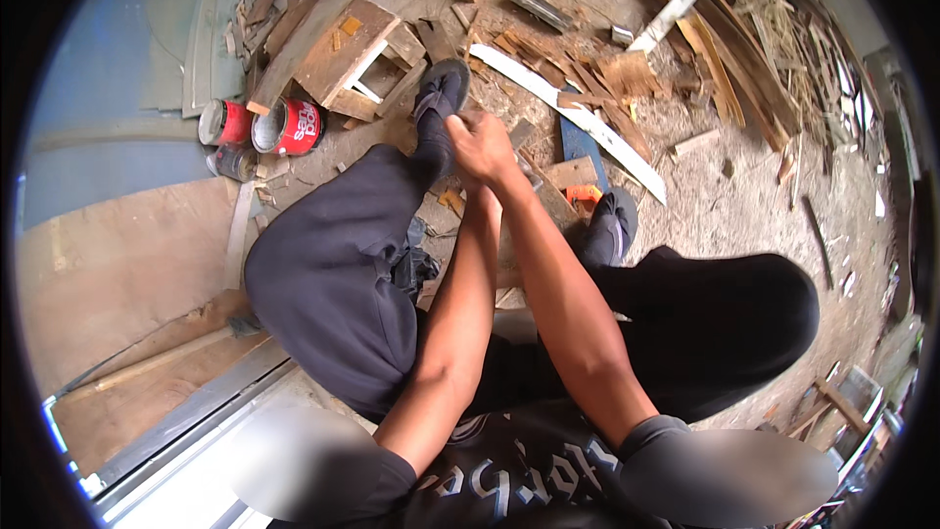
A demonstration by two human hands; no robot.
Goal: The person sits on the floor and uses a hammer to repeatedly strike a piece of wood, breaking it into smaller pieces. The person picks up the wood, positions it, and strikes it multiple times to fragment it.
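Observation:
My right hand (484,149) is closed in front of my left shoe (443,88), near the middle of the view. What it holds, if anything, is hidden. My left hand (474,179) lies against it, mostly covered by the right hand and wrist, so its fingers do not show. Both forearms reach forward between my bent knees. To the right of the hands a handsaw with an orange handle (585,194) and a blue blade (580,142) lies on the floor, close to my right shoe (614,220). Small wood offcuts (573,173) are around it.
A wooden box (338,54) with an open side stands ahead on the left. Red paint cans (294,127) are beside it. A long white curved strip (573,113) crosses the floor ahead. Piled planks (729,49) fill the far right. A black plastic bag (416,269) lies between my legs.

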